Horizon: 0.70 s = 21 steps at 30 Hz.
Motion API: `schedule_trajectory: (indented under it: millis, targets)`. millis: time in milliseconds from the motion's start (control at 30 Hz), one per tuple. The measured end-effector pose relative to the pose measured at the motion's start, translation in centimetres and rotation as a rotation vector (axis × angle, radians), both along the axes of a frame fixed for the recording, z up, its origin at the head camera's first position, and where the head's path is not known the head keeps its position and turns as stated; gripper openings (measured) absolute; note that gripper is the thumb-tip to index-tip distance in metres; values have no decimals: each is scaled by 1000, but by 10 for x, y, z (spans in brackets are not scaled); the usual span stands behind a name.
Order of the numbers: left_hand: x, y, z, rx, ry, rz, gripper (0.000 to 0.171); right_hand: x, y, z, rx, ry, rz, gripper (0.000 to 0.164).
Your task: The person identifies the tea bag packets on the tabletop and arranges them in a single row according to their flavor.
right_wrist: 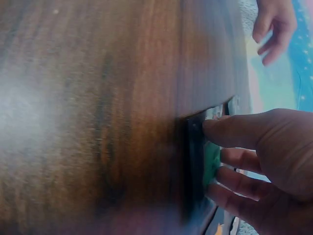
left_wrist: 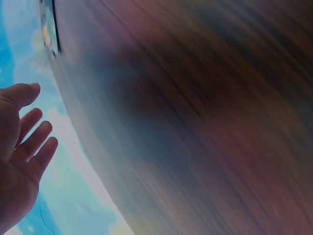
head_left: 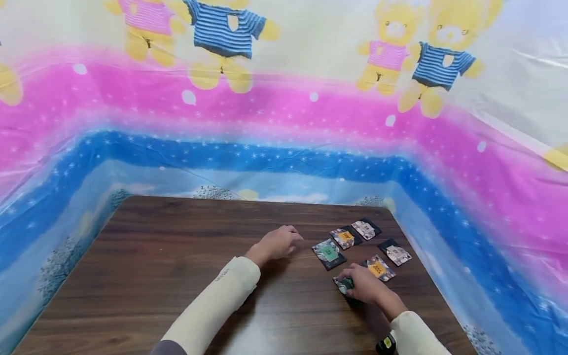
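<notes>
Brown wood-grain table (head_left: 177,256) stretches out before me, and a person's two hands work over it. The right hand (head_left: 363,285) is clamped on the near green card (head_left: 341,285), thumb toward one end and fingertips on the green part; the hand hides some of it, and I cannot tell whether it lies fully flat. Just beyond that hand sits the near orange card (head_left: 379,267), then the near white card (head_left: 396,252) toward the table's right edge. Left of these, a second row slants away: the far green card (head_left: 328,253), the far orange card (head_left: 346,237) and the far white card (head_left: 366,229). The left hand (head_left: 276,243) hangs over the table, near the far green card but apart from it, thumb and fingers spread. Cream sleeves (head_left: 213,305) cover the forearms, and a black watch (head_left: 386,344) shows by the right one. Behind hangs a pink-and-blue cloth (head_left: 275,108) printed with bears (head_left: 222,39).
</notes>
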State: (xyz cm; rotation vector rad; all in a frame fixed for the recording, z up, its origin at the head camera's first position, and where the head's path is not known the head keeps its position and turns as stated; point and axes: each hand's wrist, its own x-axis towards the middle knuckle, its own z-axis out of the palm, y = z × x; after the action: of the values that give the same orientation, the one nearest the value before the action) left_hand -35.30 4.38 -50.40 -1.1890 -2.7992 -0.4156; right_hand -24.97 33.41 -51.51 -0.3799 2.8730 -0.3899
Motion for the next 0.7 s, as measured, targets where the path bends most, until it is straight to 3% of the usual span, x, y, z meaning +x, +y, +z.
schedule_trajectory:
  millis: [333, 467, 700]
  targets:
    - [3, 52, 0, -15, -21, -71, 31, -3, 1, 2, -23, -20, -59, 32]
    - [2, 77, -1, -60, -7, -86, 32, -5, 2, 5, -28, -33, -62, 32]
    - [4, 108, -16, -198, 16, -166, 30, -5, 1, 2, -42, -79, -29, 30]
